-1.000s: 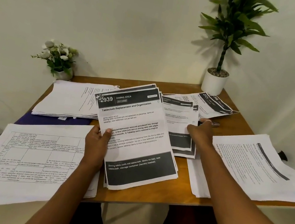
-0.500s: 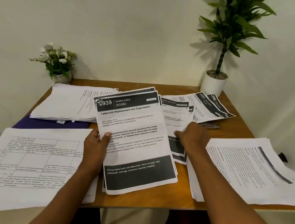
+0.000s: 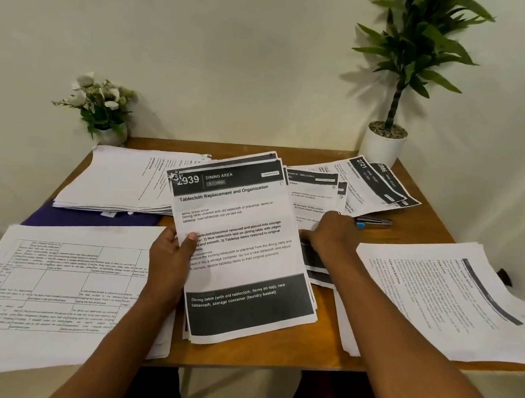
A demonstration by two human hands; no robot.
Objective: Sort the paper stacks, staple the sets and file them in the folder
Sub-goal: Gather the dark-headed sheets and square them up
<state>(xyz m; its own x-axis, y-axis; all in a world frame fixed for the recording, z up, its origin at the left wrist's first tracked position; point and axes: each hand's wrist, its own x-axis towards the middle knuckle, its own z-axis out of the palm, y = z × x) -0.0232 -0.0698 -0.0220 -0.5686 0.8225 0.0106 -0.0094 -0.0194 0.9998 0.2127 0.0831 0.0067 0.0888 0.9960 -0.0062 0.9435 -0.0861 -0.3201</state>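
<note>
The left hand holds a bunch of papers up off the desk, tilted. Its thumb lies on the front of the top page and its fingers are curled behind, so it pinches the left edge. The top page has a dark band at the top with the number 2939 and another dark band at the bottom. The right hand lies palm down on a pile of pages just to the right of the held bunch. Its fingertips go behind the held pages, so I cannot tell if it is flat or gripping a page. Just past the right hand a stapler lies on the desk, and beyond that is a fan of sheets with dark tops. To the right of the right hand sits a thick stack of printed pages, hanging a little over the desk edge. To the left of the left hand is a big pile with a grid drawn on it. Past the left hand is another white pile, and a purple folder lies between those two piles, partly under them. A pot plant and a small pot of flowers stand at the far side by the wall.
</note>
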